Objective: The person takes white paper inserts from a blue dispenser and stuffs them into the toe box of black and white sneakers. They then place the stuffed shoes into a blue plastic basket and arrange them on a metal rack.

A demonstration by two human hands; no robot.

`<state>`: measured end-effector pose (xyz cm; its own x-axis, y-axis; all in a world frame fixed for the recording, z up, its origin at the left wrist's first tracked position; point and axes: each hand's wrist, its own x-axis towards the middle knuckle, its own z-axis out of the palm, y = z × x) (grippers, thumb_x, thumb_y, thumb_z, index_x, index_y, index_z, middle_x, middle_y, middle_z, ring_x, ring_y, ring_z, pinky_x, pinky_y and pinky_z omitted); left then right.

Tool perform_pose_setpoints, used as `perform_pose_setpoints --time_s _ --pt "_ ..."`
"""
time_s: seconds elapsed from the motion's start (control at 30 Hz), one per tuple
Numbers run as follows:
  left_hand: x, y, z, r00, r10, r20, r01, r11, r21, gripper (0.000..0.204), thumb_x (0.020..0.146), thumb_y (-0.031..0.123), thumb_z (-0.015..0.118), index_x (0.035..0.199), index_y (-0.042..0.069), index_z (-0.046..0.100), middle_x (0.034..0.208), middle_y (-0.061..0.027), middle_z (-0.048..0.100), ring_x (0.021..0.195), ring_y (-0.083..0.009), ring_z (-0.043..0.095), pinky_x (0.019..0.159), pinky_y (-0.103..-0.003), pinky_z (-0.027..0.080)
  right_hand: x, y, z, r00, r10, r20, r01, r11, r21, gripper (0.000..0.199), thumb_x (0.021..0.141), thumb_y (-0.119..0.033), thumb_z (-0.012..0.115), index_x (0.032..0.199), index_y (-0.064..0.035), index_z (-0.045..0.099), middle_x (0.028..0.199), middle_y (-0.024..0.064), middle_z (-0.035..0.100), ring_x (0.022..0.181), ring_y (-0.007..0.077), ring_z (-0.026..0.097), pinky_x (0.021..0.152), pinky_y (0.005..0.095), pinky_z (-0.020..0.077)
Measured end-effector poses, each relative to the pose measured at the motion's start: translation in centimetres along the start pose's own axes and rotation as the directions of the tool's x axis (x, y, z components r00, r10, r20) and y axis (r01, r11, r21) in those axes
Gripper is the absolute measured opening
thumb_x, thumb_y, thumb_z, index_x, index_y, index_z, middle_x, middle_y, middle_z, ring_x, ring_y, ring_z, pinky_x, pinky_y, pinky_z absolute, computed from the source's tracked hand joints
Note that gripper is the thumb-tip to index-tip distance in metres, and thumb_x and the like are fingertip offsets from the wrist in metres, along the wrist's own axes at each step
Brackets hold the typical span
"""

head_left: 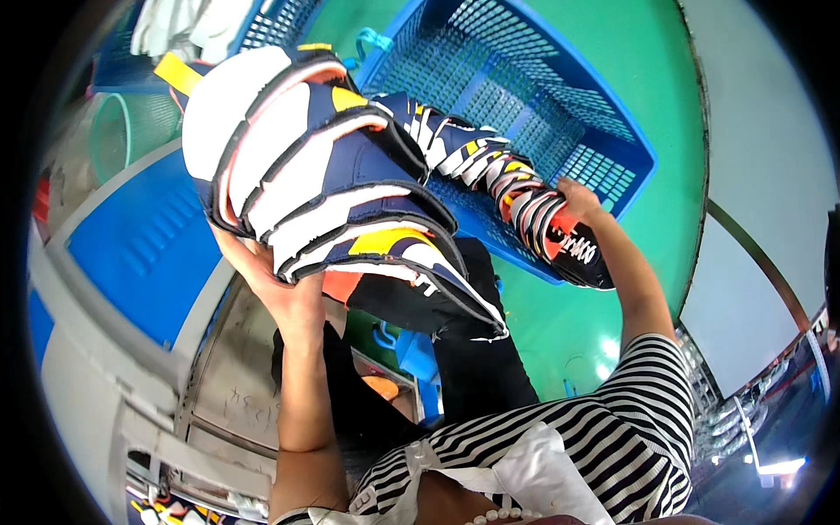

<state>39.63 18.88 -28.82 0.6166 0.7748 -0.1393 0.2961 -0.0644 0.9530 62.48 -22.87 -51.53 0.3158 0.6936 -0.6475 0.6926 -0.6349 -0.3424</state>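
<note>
My left hand (pixel 284 293) grips the near side of a thick stack of nested shoe uppers (pixel 302 179), white and navy with yellow, orange and black parts. The stack is held up to the left of the blue crate. On the right, my right hand (pixel 579 206) is closed around the near end of a second, longer stack of shoe uppers (pixel 477 157). That row slants across the near side of the blue plastic crate (pixel 646 166), and its far left end is partly hidden by the stack in my left hand. The fingertips of both hands are partly covered.
A blue panel in a pale machine frame (pixel 149 236) stands at my left. Beyond it are a green mesh basket (pixel 131 131) and another blue crate (pixel 273 26) beside white pieces. Green floor (pixel 652 52) surrounds the crate, with a grey surface (pixel 761 114) at the right.
</note>
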Motion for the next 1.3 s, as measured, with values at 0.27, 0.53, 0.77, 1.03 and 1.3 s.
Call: perform_pose_setpoints --time_s 0.27,0.53,0.77,1.03,1.3 --pt "-8.5 7.3 -4.8 0.991 0.032 -0.131 -0.045 0.994 -0.097 0.097 0.070 0.005 0.068 0.148 0.009 0.010 0.142 -0.0124 0.033 0.128 -0.0253 0.038 0.107 -0.038 0.031 -8.4 -4.5 -3.4 0.943 0.324 0.074 -0.301 0.927 -0.225 0.038 0.071 -0.015 0.063 0.105 -0.0041 0.051 0.089 0.0173 0.066 0.087 0.0335 0.065 0.073 0.0428 0.0521" --pt "-19.1 11.7 -11.9 0.988 -0.154 -0.017 0.149 0.974 -0.172 0.094 0.066 -0.002 0.059 0.146 0.001 0.010 0.139 -0.0176 0.035 0.126 -0.0272 0.040 0.104 -0.035 0.034 -23.6 -11.8 -17.8 0.958 0.143 -0.249 -0.108 0.983 0.146 0.041 0.071 -0.019 0.068 0.108 -0.0058 0.056 0.094 0.0197 0.065 0.090 0.0370 0.063 0.078 0.0435 0.0499" --pt "-25.5 -0.4 -9.8 0.988 -0.088 -0.129 0.131 0.916 0.378 0.098 0.066 0.012 0.071 0.145 0.004 0.015 0.120 -0.0298 0.047 0.109 -0.0403 0.052 0.096 -0.038 0.042 -36.4 -30.2 -26.7 0.969 -0.107 0.223 -0.128 0.551 0.824 0.045 0.079 -0.008 0.065 0.121 0.0045 0.053 0.106 0.0143 0.063 0.091 0.0181 0.064 0.076 0.0282 0.0540" --pt "-26.5 1.1 -9.8 0.971 -0.233 0.045 0.215 0.945 0.247 0.105 0.065 0.019 0.072 0.148 0.010 0.009 0.132 -0.0298 0.039 0.120 -0.0398 0.044 0.102 -0.037 0.037 -33.6 -39.7 -16.1 0.798 0.191 0.572 -0.539 0.652 0.534 0.038 0.075 -0.010 0.068 0.108 0.0059 0.059 0.088 0.0127 0.067 0.074 0.0231 0.067 0.068 0.0396 0.0548" --pt "-24.5 -2.3 -11.0 0.934 -0.301 0.192 0.289 0.953 0.091 0.098 0.072 0.021 0.067 0.147 0.002 0.007 0.138 -0.0277 0.039 0.125 -0.0351 0.044 0.102 -0.034 0.036 -30.1 -46.5 -7.7 0.912 0.256 0.320 -0.407 0.658 0.634 0.054 0.073 -0.022 0.078 0.113 0.0075 0.056 0.108 0.0181 0.062 0.090 0.0270 0.064 0.076 0.0386 0.0533"
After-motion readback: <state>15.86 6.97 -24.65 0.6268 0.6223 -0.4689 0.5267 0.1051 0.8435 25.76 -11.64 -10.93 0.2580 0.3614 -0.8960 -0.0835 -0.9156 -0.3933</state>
